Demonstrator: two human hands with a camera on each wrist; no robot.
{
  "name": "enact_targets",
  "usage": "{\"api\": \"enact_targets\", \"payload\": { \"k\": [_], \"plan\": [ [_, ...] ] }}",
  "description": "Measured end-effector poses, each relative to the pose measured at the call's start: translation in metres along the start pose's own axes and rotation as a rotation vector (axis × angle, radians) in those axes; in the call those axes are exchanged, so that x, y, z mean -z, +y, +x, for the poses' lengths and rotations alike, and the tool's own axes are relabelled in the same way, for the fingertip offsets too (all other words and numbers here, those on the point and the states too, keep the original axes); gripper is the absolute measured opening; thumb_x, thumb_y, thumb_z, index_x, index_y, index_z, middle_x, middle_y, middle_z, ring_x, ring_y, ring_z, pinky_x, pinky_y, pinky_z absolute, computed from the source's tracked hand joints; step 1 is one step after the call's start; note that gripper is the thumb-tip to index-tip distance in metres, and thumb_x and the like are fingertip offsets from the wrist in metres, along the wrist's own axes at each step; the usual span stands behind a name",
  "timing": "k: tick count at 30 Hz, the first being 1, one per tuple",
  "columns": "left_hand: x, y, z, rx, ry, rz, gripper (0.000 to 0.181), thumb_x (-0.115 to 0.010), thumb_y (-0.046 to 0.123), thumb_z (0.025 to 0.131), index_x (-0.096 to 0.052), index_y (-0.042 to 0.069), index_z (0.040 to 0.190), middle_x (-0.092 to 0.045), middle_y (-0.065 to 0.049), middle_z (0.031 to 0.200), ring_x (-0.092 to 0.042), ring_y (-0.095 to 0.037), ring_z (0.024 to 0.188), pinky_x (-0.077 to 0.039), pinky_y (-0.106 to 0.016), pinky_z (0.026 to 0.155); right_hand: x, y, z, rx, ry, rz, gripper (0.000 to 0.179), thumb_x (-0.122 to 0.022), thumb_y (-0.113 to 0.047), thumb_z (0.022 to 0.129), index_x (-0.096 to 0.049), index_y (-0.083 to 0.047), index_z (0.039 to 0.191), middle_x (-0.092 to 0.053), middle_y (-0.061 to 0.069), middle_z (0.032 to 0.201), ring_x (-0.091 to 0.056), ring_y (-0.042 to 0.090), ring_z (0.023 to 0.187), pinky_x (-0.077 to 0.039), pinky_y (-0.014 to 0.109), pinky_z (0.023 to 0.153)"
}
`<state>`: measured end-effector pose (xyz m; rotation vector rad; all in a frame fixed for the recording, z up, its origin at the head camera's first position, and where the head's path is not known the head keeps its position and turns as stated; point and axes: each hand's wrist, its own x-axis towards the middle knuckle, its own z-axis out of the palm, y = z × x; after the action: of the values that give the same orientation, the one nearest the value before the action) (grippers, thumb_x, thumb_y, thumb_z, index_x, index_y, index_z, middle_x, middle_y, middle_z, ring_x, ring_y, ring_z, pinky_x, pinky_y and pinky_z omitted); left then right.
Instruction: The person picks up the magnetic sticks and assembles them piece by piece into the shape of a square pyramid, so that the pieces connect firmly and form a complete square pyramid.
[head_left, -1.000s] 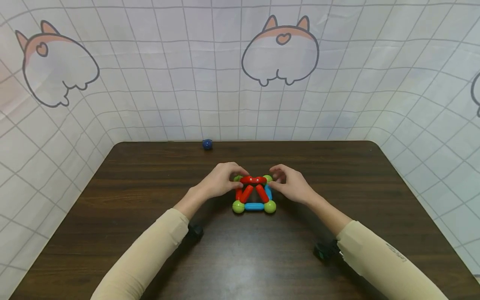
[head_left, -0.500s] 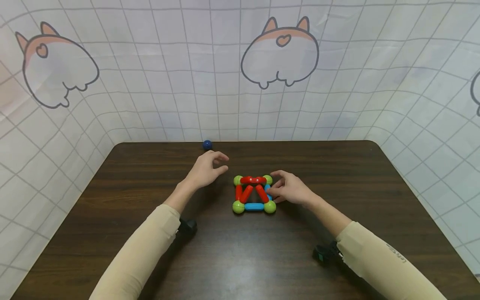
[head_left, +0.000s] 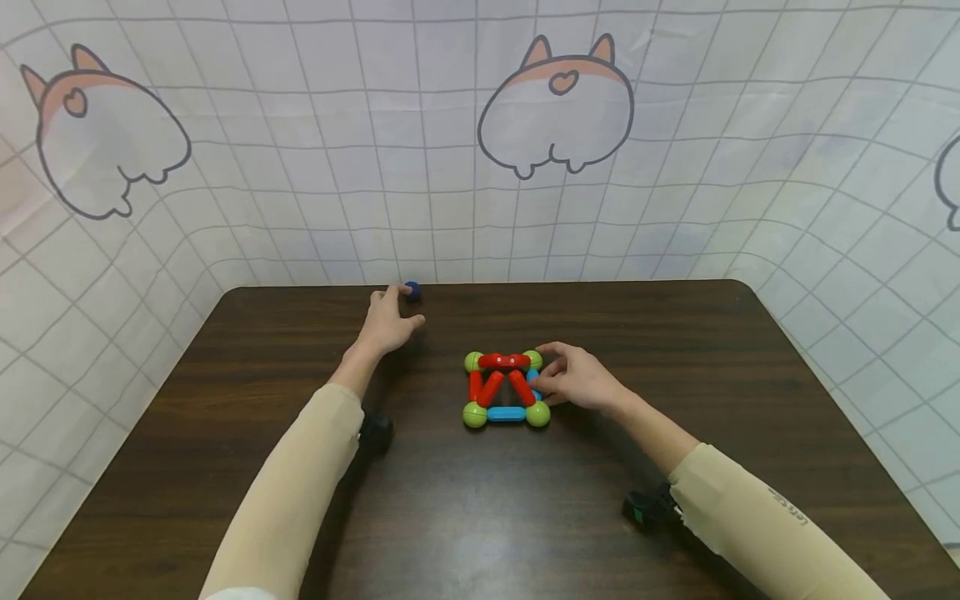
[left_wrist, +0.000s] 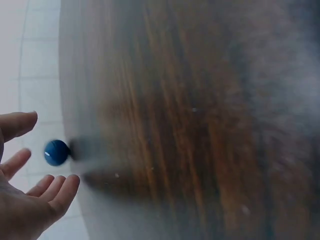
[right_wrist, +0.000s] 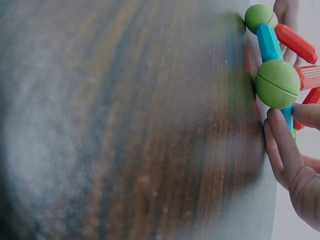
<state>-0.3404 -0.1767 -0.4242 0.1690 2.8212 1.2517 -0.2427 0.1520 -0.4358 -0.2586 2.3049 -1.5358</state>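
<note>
My left hand (head_left: 386, 321) reaches to the table's back edge, fingers spread around a small glossy blue ball (head_left: 413, 291). In the left wrist view the ball (left_wrist: 56, 152) sits between thumb and fingers, with a gap to each. A toy frame of green balls (head_left: 537, 414), red rods (head_left: 522, 388) and blue rods (head_left: 507, 414) sits mid-table. At its right side my right hand (head_left: 581, 379) pinches the blue rod (right_wrist: 287, 116) between thumb and fingers. One finger stretches toward the back right green ball (head_left: 533, 359). Red rods slope up inside the frame.
The dark wooden table (head_left: 450, 517) ends at a white grid-patterned curtain (head_left: 465, 208) behind the blue ball. Black wrist devices hang under both sleeves, one at the left forearm (head_left: 377, 433) and one at the right (head_left: 647, 507).
My left hand has left the toy frame's back left corner and moved away and left to the blue ball. The right hand has shifted slightly down onto the frame's right blue rod. The frame stays put.
</note>
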Motion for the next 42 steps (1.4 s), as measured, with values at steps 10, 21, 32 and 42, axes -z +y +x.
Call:
{"api": "enact_targets", "payload": {
  "k": [10, 21, 32, 42],
  "plan": [
    [-0.004, -0.016, 0.022, 0.028, 0.015, 0.052, 0.073, -0.064, 0.020, 0.103, -0.022, 0.010, 0.162, -0.013, -0.029, 0.161, -0.019, -0.049, 0.147, -0.032, -0.062, 0.113, 0.000, 0.000, -0.003, 0.011, 0.008, 0.004, 0.062, -0.069, -0.007, 0.097, -0.039, 0.004, 0.150, -0.066, 0.020, 0.107, -0.072, 0.026, 0.082, -0.061, 0.040, 0.078],
    [0.001, -0.011, 0.026, -0.014, -0.018, 0.270, 0.074, -0.062, 0.018, 0.103, -0.021, 0.011, 0.164, -0.016, -0.029, 0.161, -0.022, -0.052, 0.144, -0.033, -0.061, 0.112, -0.008, -0.001, -0.002, 0.017, 0.017, 0.006, 0.061, -0.070, -0.006, 0.096, -0.041, 0.003, 0.149, -0.066, 0.019, 0.105, -0.072, 0.027, 0.081, -0.061, 0.040, 0.077],
    [0.003, -0.016, 0.027, -0.047, 0.024, 0.280, 0.048, -0.060, 0.016, 0.105, -0.048, 0.005, 0.151, -0.045, -0.025, 0.151, -0.040, -0.046, 0.139, -0.036, -0.057, 0.112, -0.010, 0.002, -0.001, 0.038, 0.019, -0.002, 0.061, -0.071, -0.005, 0.096, -0.042, 0.005, 0.149, -0.066, 0.020, 0.105, -0.072, 0.026, 0.085, -0.061, 0.040, 0.077],
    [0.003, -0.014, 0.021, -0.081, -0.051, 0.261, 0.044, -0.065, 0.026, 0.103, -0.058, 0.001, 0.139, -0.055, -0.024, 0.142, -0.049, -0.043, 0.132, -0.042, -0.055, 0.107, -0.010, 0.004, -0.005, 0.033, 0.034, -0.014, 0.062, -0.071, -0.006, 0.097, -0.041, 0.006, 0.150, -0.067, 0.020, 0.106, -0.072, 0.025, 0.083, -0.061, 0.040, 0.077]
  ]
}}
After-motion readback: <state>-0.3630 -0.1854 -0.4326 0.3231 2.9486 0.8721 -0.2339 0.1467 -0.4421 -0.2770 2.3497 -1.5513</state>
